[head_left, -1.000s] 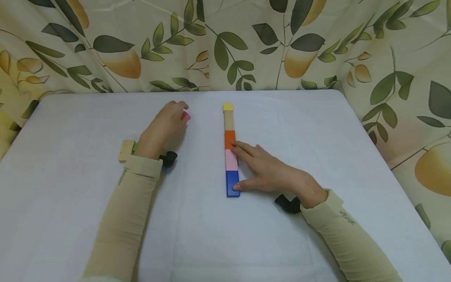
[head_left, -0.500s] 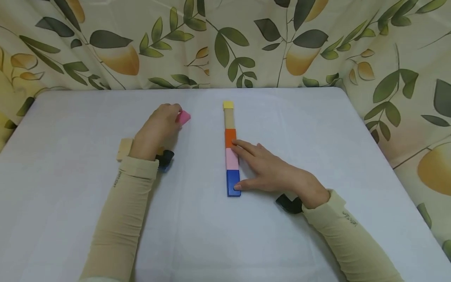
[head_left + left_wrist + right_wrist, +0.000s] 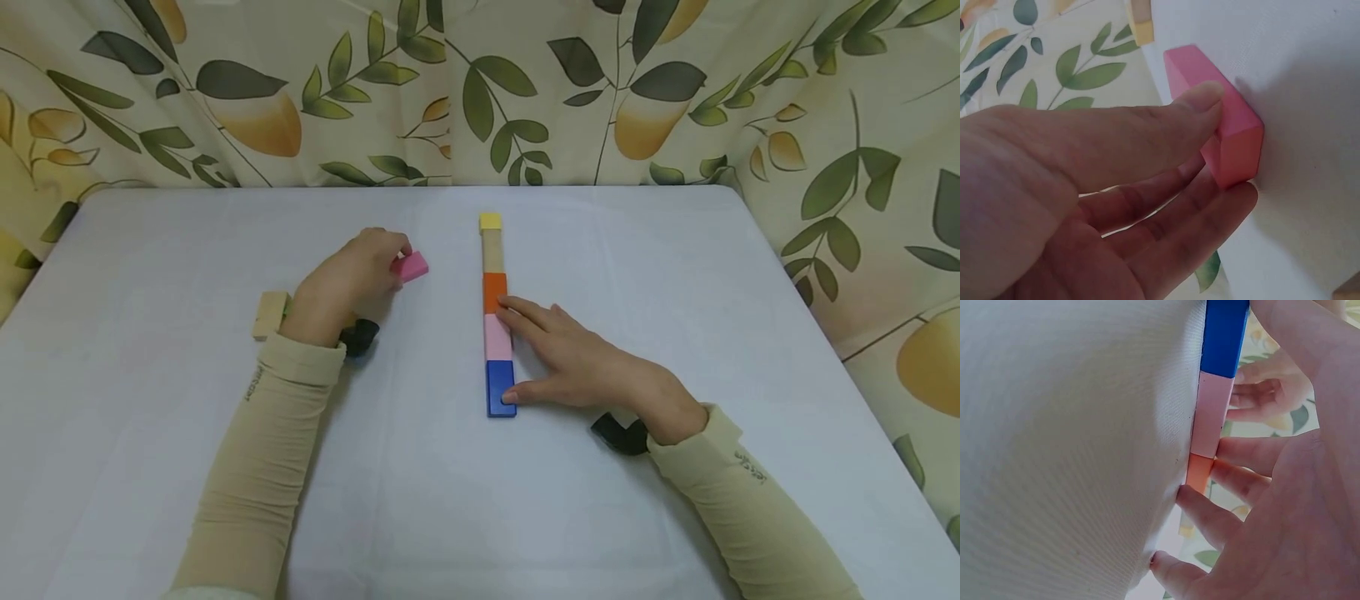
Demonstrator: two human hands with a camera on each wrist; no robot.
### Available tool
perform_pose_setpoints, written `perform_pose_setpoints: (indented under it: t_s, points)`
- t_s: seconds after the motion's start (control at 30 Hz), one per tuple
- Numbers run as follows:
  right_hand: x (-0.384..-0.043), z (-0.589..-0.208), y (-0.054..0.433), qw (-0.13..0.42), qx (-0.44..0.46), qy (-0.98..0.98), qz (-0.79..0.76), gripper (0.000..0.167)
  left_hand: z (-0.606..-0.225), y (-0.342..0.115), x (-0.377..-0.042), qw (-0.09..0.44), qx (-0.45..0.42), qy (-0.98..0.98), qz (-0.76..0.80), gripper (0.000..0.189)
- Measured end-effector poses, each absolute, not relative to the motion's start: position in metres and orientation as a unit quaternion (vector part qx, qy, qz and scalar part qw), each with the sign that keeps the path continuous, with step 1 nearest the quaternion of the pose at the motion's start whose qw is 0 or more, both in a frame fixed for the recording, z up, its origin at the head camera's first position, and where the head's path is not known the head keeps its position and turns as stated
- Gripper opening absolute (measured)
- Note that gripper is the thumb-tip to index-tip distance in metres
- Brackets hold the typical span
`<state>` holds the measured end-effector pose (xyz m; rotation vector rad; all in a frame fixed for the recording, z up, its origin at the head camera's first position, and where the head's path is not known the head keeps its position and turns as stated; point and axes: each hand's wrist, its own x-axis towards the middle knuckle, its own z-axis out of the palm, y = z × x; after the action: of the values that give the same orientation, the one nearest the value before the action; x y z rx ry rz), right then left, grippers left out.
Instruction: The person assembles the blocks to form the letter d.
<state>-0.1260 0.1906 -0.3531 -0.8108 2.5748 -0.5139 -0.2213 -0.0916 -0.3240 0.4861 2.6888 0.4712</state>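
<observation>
My left hand (image 3: 345, 279) pinches a bright pink block (image 3: 412, 267) between thumb and fingers, left of the row's upper part. In the left wrist view this pink block (image 3: 1229, 119) is close to the white cloth; whether it touches is unclear. A straight row of blocks runs away from me: blue (image 3: 500, 390), light pink (image 3: 497, 337), orange (image 3: 494, 292), natural wood (image 3: 491, 250) and yellow (image 3: 491, 221). My right hand (image 3: 573, 358) lies along the row's right side with spread fingers. Its thumb touches the blue block and its fingertips touch the orange one.
A pale wooden block (image 3: 270, 315) lies left of my left wrist, with a bit of a green block beside it, mostly hidden by the hand. The white-covered table (image 3: 420, 500) ends at a leaf-patterned curtain (image 3: 495, 100) behind.
My left hand has moved slightly toward me and the row, carrying the pink block, which now shows more. The right hand and the row stay in place; the camera view has shifted a little.
</observation>
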Motion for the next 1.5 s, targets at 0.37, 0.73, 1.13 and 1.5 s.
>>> perform_pose_setpoints:
  t_s: [0.37, 0.73, 1.13, 1.5]
  points:
    - [-0.126, -0.353, 0.189, 0.197, -0.283, 0.922, -0.176, 0.102, -0.322, -0.077, -0.214, 0.182, 0.218, 0.950, 0.126, 0.036]
    - [-0.127, -0.353, 0.189, 0.193, -0.290, 0.920, -0.178, 0.102, -0.327, -0.062, -0.207, 0.174, 0.241, 0.945, 0.132, 0.034]
    - [-0.127, -0.352, 0.190, 0.188, -0.296, 0.920, -0.175, 0.102, -0.326, -0.050, -0.202, 0.173, 0.243, 0.947, 0.123, 0.036]
    - [-0.127, -0.352, 0.189, 0.190, -0.293, 0.920, -0.178, 0.102, -0.328, -0.043, -0.202, 0.166, 0.255, 0.947, 0.107, 0.038]
